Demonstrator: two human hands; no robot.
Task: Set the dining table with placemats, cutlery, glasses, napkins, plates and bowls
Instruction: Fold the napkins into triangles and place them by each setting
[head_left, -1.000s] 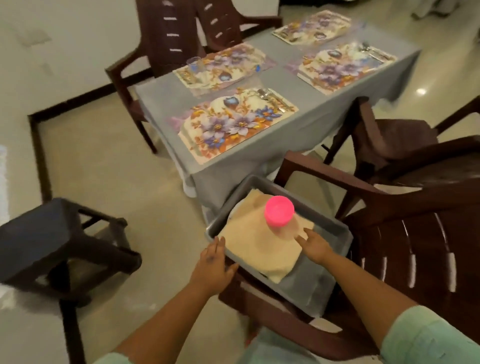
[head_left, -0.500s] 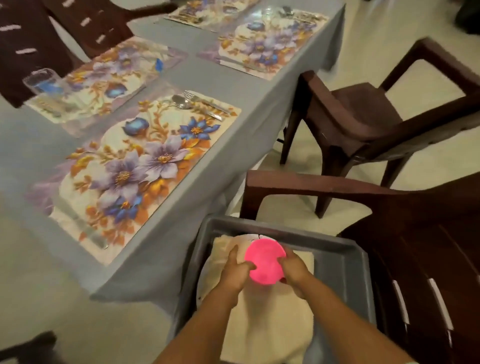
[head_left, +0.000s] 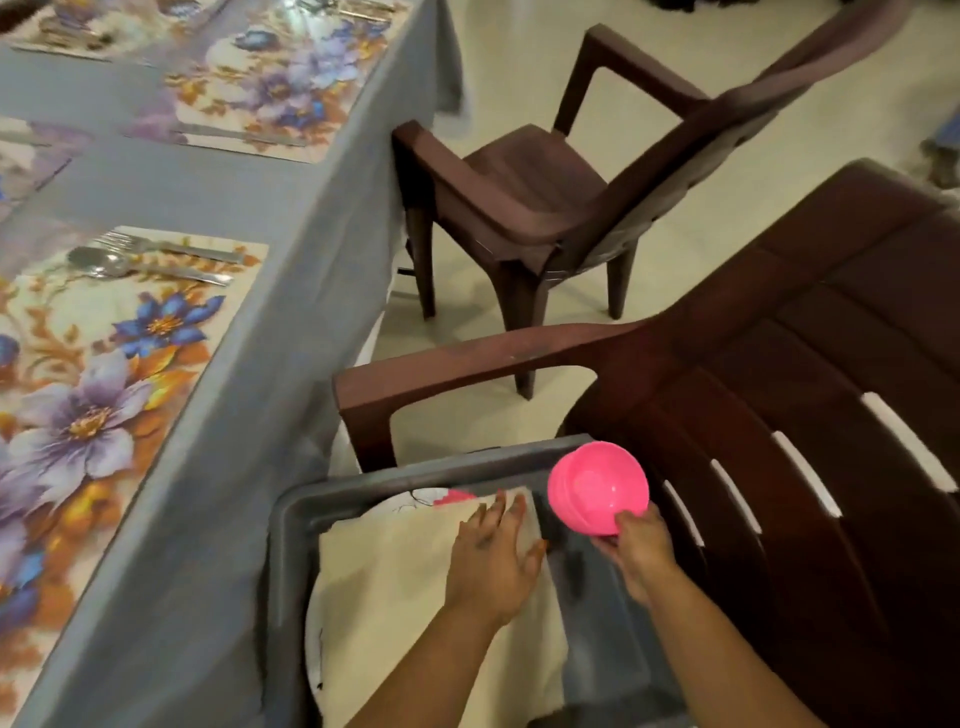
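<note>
Right hand (head_left: 640, 551) grips the pink bowls (head_left: 597, 487), a small nested stack by the look of the rims, held tilted with the open side facing the camera, fingers curled under the lower rim. The stack is up in the air, above the tray's (head_left: 291, 525) right far corner and just in front of the near chair's (head_left: 779, 415) slatted back. Left hand (head_left: 493, 558) lies flat, fingers straight and spread, pressing on the beige napkins (head_left: 395, 582) in the tray; it grasps nothing. The bowls sit just to the right of that left hand, close but apart from it. Under the napkins the white rim of a plate (head_left: 410, 503) peeks out at the far edge, with a bit of pink beside it that I can't make out. The tray rests on the near chair's seat, right beside the tabletop (head_left: 249, 197) in its grey cloth. On the tabletop, a floral placemat (head_left: 104, 374) carries a fork (head_left: 166, 247) and spoon (head_left: 130, 267) side by side at its far end. A second placemat (head_left: 280, 88) lies farther along. Another brown chair (head_left: 545, 208) stands by the table's side, well apart from the hands.
</note>
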